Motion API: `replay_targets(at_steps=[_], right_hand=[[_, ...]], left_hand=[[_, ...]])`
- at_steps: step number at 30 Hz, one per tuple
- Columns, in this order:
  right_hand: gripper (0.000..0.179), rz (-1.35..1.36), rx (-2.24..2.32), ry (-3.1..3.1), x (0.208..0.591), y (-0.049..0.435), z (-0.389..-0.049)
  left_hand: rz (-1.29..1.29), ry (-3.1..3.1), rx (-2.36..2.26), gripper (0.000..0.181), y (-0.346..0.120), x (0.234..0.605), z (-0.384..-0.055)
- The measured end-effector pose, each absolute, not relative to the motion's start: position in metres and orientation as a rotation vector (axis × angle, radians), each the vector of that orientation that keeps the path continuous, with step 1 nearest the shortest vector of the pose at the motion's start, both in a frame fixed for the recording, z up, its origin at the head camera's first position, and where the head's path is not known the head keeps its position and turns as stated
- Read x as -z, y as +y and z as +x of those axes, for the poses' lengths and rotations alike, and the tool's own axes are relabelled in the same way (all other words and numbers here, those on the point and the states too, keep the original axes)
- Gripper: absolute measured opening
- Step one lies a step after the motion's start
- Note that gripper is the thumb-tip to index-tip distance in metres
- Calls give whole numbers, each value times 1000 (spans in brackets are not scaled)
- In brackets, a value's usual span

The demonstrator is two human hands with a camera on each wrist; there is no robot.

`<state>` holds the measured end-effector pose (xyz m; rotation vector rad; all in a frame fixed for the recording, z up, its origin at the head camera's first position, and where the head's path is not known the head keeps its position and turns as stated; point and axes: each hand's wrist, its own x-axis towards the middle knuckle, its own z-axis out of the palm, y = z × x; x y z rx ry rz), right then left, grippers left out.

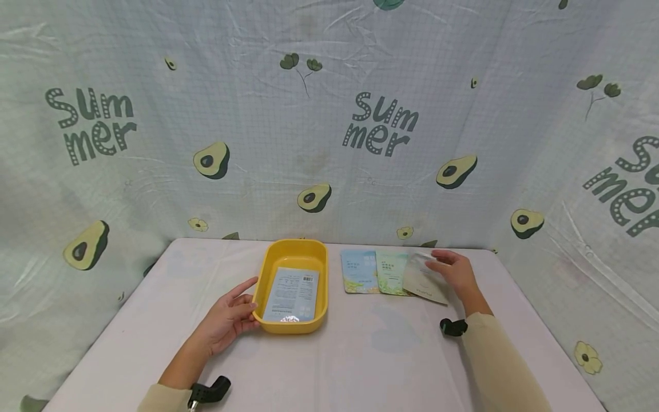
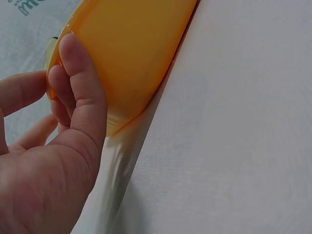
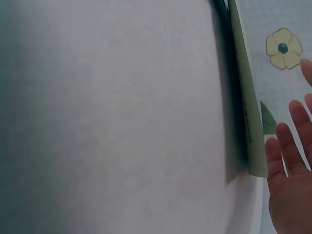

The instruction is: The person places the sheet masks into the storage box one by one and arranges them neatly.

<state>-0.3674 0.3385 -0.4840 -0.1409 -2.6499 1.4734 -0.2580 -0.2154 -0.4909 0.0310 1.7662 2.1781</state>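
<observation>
On the far right part of the table (image 1: 381, 360), a beige sachet (image 1: 423, 280) is set at a slant, its left side laid over the right side of a green sachet (image 1: 389, 274). In the right wrist view, an edge of the beige sachet is seen raised from the table, with a shadow cast beneath it. Over its upper right corner the right hand (image 1: 457, 277) is held, its grip slack and its fingers fairly straight; nothing is seen pinched, and whether the sachet is touched cannot be told. Left of the green sachet, and close against it, a blue sachet (image 1: 359, 272) is laid flat.

Farther left, a yellow tray (image 1: 301, 249) is placed upright on the table. In it a pale blue-and-white sachet (image 1: 292, 294) is contained, its barcode and small print turned upward. The tray is grasped at its left side, near the front corner, by the left hand (image 1: 229, 320), the edge being pinched between thumb and fingers.

By each wrist a black device is worn, the right one (image 1: 453, 328) just below a beige sleeve (image 1: 507, 360). Behind the table a pale cloth (image 1: 278, 137) is hung, printed with avocados, flowers and the word "summer".
</observation>
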Motion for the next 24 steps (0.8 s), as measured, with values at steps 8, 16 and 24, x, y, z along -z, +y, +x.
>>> replay_targets(at_steps=[8, 16, 24], right_hand=[[62, -234, -1376, -2780, 485, 350, -378], [58, -251, -1354, -2816, 484, 352, -382], [59, -207, -1187, -2926, 486, 357, -385]], left_hand=[[38, 1777, -2169, 74, -215, 490, -258], [32, 1779, -2168, 74, -215, 490, -257], [19, 1787, -2166, 73, -215, 490, -257]])
